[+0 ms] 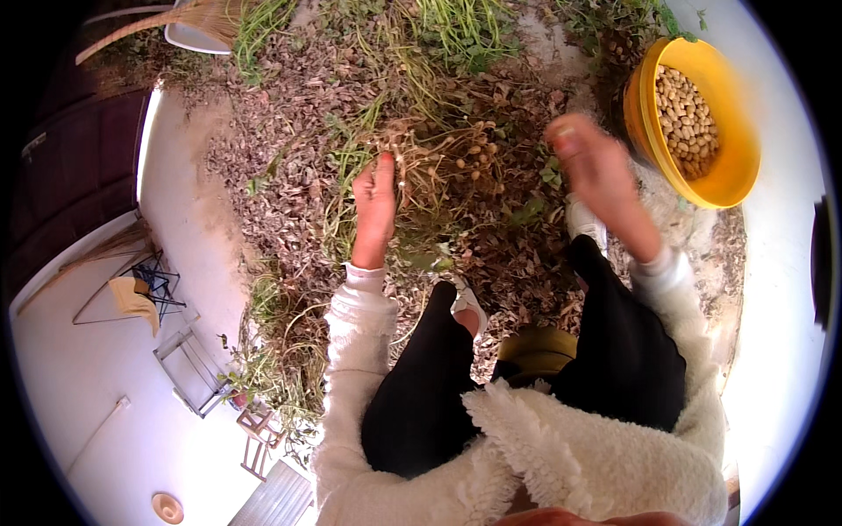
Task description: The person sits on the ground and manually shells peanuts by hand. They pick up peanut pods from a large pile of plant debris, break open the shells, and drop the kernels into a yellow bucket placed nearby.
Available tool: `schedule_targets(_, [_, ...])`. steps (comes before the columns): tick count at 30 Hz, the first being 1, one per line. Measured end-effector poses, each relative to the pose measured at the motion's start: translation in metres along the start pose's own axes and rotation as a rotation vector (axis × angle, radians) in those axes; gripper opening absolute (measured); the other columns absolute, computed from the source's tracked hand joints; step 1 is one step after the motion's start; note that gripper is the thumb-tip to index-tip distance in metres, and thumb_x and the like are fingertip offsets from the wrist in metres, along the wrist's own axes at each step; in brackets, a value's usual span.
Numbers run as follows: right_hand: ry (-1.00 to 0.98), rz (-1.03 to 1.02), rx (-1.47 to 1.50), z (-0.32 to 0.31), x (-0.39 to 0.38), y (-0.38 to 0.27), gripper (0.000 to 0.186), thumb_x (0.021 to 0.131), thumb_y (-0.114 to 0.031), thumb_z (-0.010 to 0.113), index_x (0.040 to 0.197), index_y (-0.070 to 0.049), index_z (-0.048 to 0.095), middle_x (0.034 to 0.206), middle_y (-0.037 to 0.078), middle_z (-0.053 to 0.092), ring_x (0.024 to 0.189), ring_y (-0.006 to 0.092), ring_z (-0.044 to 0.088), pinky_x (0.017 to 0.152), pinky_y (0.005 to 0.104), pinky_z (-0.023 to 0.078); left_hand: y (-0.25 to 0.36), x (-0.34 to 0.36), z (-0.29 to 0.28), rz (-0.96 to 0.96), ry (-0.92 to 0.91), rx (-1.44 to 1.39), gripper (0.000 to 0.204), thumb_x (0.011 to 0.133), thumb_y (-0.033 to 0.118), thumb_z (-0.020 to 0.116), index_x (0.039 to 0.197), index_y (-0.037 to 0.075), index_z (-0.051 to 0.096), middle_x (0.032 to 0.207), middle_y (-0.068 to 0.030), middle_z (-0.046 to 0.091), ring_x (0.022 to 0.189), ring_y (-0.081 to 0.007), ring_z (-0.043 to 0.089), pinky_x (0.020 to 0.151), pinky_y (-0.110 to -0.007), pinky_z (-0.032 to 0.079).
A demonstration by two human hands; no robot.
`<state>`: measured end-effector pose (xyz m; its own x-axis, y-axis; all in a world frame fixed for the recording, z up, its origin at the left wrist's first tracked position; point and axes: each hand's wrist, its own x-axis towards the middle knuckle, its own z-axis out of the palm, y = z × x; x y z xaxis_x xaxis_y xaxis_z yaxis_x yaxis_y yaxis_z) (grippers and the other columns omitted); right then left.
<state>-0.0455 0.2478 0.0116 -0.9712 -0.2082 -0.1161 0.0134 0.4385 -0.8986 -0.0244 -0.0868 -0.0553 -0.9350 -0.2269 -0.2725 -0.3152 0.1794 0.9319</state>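
Observation:
My left hand (376, 195) is closed around a dried uprooted plant (406, 153), whose tangled roots carry several peanut pods (481, 151). My right hand (595, 171) is apart from the plant, to its right, smeared by motion; its fingers are too blurred to read. It is beside a yellow bucket (737, 149) that holds many peanuts (688, 118). Green and yellowed stems (456, 24) and dry leaves (281, 202) cover the ground under both hands.
Between my legs is a dark yellow round object (533, 346). A straw broom (200, 17) lies over a white container (197, 39) at upper left. A folding chair (132, 302), metal frame (189, 373) and small wooden stool (257, 438) stand left. A white wall (785, 368) is at right.

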Motion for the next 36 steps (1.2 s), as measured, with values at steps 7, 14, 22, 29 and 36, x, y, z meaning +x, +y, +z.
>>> schedule_targets(7, [0.736, -0.013, -0.648, -0.134, -0.019, 0.084, 0.021, 0.097, -0.025, 0.054, 0.107, -0.010, 0.064, 0.078, 0.008, 0.069, 0.067, 0.0210, 0.068, 0.062, 0.0334, 0.053, 0.040, -0.022, -0.021, -0.188, -0.144, -0.513, 0.054, 0.095, 0.046, 0.049, 0.129, 0.004, 0.053, 0.113, -0.0145, 0.064, 0.101, -0.0238, 0.063, 0.072, -0.036, 0.055])
schedule_targets(14, [0.775, -0.287, -0.814, -0.122, -0.010, 0.064, 0.020, 0.087, -0.008, 0.064, 0.106, -0.004, 0.066, 0.120, 0.015, 0.064, 0.120, 0.0325, 0.055, 0.099, 0.0387, 0.045, -0.009, -0.052, -0.012, 0.044, -0.220, -0.176, 0.051, 0.096, 0.045, 0.048, 0.129, 0.006, 0.054, 0.118, -0.0107, 0.061, 0.096, -0.0236, 0.063, 0.092, -0.038, 0.048])
schedule_targets(22, [-0.096, -0.243, -0.138, 0.030, 0.003, 0.086, 0.011, 0.084, -0.003, 0.059, 0.091, -0.001, 0.066, 0.093, 0.017, 0.067, 0.087, 0.0349, 0.065, 0.079, 0.0405, 0.052, -0.032, -0.095, 0.059, 0.041, -0.788, 0.511, 0.035, 0.097, 0.024, 0.051, 0.116, -0.005, 0.057, 0.124, -0.0238, 0.052, 0.115, -0.0399, 0.050, 0.098, -0.041, 0.041])
schedule_targets(29, [-0.551, -0.054, 0.011, 0.119, -0.023, 0.126, 0.013, 0.083, -0.009, 0.058, 0.089, -0.004, 0.068, 0.083, 0.017, 0.067, 0.080, 0.0344, 0.065, 0.073, 0.0424, 0.051, -0.021, -0.055, 0.095, 0.416, -0.397, 0.648, 0.035, 0.075, -0.005, 0.064, 0.107, -0.001, 0.051, 0.113, -0.0209, 0.053, 0.108, -0.0412, 0.050, 0.093, -0.046, 0.042])
schedule_targets(36, [-0.850, -0.076, -0.096, 0.128, -0.046, 0.112, 0.015, 0.082, -0.006, 0.056, 0.091, -0.003, 0.067, 0.087, 0.019, 0.067, 0.084, 0.0377, 0.065, 0.076, 0.0437, 0.051, -0.041, 0.003, 0.088, 0.675, -0.495, 1.101, 0.048, 0.067, 0.007, 0.078, 0.110, 0.001, 0.057, 0.111, -0.0131, 0.053, 0.111, -0.0310, 0.048, 0.095, -0.042, 0.037])
